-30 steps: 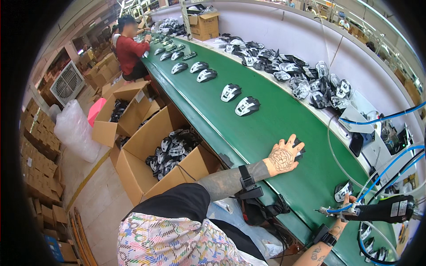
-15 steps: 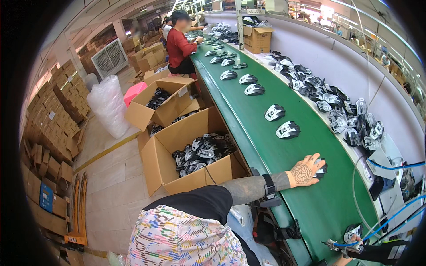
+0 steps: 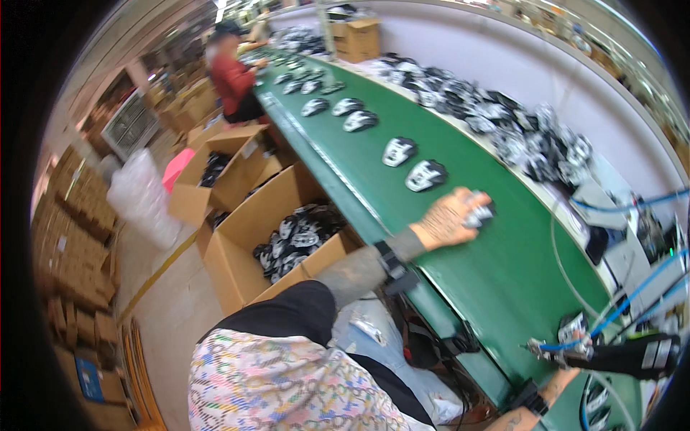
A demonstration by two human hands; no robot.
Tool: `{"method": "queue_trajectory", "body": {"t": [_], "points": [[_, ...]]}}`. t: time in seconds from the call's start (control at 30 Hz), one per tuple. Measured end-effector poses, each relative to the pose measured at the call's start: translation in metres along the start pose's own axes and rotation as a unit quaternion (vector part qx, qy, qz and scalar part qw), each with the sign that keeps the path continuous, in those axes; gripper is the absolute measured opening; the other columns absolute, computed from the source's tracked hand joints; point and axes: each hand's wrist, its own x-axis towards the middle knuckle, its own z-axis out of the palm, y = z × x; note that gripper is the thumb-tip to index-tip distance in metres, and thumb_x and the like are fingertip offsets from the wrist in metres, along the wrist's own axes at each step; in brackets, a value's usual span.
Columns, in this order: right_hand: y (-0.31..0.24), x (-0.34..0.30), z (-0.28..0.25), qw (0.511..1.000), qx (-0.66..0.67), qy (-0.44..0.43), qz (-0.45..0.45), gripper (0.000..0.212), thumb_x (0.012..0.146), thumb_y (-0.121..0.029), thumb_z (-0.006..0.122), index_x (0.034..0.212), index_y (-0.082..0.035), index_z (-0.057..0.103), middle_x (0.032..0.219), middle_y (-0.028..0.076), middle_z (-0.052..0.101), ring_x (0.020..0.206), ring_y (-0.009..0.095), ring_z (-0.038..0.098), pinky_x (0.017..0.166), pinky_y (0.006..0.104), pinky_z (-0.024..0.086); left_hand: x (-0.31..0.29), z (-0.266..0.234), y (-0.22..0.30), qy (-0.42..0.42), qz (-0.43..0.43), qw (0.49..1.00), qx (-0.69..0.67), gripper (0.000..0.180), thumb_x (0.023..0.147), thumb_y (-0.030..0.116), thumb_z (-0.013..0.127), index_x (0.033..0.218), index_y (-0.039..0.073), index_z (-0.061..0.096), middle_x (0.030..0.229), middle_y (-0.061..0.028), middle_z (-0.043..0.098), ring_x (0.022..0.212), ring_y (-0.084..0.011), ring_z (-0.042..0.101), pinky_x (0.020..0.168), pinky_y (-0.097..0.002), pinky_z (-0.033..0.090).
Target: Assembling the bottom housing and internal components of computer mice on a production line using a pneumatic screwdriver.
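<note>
My left hand (image 3: 447, 219) is stretched across the green belt, its fingers curled over a black-and-white computer mouse shell (image 3: 480, 215). Beyond it a loose line of similar shells runs up the belt, the nearest being a white-topped shell (image 3: 425, 175). At the lower right my right hand (image 3: 573, 361) is mostly hidden by a metal fitting with a blue hose (image 3: 575, 345) and a black cylindrical tool (image 3: 636, 357). Another mouse shell (image 3: 573, 327) sits just past its fingers. Whether that hand grips anything is hidden.
Heaped shells (image 3: 503, 122) line the belt's right side. To the left stand open cartons, one large carton (image 3: 237, 248) holding shells. A person in red (image 3: 233, 82) sits farther up the belt. A pale hose (image 3: 557, 251) loops at the right.
My left hand has moved up the belt with the mouse shell, closer to the nearest shell in the line. The view has shifted, and more of my right forearm shows.
</note>
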Motion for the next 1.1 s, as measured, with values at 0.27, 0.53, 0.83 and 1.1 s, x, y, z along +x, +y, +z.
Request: {"method": "queue_trajectory", "body": {"t": [0.27, 0.53, 0.83, 1.1], "points": [[-0.004, 0.006, 0.007, 0.988, -0.131, 0.057, 0.057, 0.024, 0.082, -0.027, 0.068, 0.086, -0.007, 0.056, 0.070, 0.000, 0.053, 0.062, 0.012, 0.045, 0.055, 0.0274, 0.037, 0.035, -0.031, -0.108, 0.052, -0.116, 0.988, 0.086, 0.078, 0.066, 0.029, 0.072, 0.132, 0.010, 0.035, 0.118, -0.0208, 0.047, 0.106, -0.0371, 0.050, 0.091, -0.0408, 0.043], [0.046, 0.016, 0.011, 0.950, -0.083, 0.093, -0.285, 0.015, 0.088, -0.021, 0.057, 0.089, -0.006, 0.059, 0.078, 0.001, 0.057, 0.069, 0.010, 0.051, 0.054, 0.0244, 0.040, 0.000, -0.009, -0.106, 0.034, -0.136, 0.989, 0.044, 0.098, 0.061, 0.034, 0.078, 0.139, 0.012, 0.023, 0.133, -0.0246, 0.031, 0.117, -0.0422, 0.040, 0.100, -0.0419, 0.036], [0.031, 0.023, 0.015, 0.959, -0.095, 0.035, -0.265, 0.020, 0.088, -0.023, 0.058, 0.097, -0.005, 0.056, 0.088, 0.004, 0.055, 0.078, 0.012, 0.050, 0.063, 0.0259, 0.039, 0.014, -0.013, -0.116, 0.022, -0.097, 0.995, 0.032, 0.089, 0.061, 0.031, 0.074, 0.136, 0.020, 0.029, 0.128, -0.0219, 0.037, 0.113, -0.0418, 0.043, 0.095, -0.0441, 0.040], [0.034, 0.021, -0.002, 0.967, -0.122, 0.003, -0.224, 0.026, 0.088, -0.024, 0.059, 0.104, -0.005, 0.054, 0.097, 0.007, 0.054, 0.086, 0.013, 0.050, 0.071, 0.0272, 0.038, 0.048, -0.046, -0.141, 0.157, -0.138, 0.974, 0.086, 0.088, 0.060, 0.030, 0.075, 0.135, 0.022, 0.031, 0.129, -0.0172, 0.037, 0.112, -0.0389, 0.044, 0.094, -0.0435, 0.041]]}}
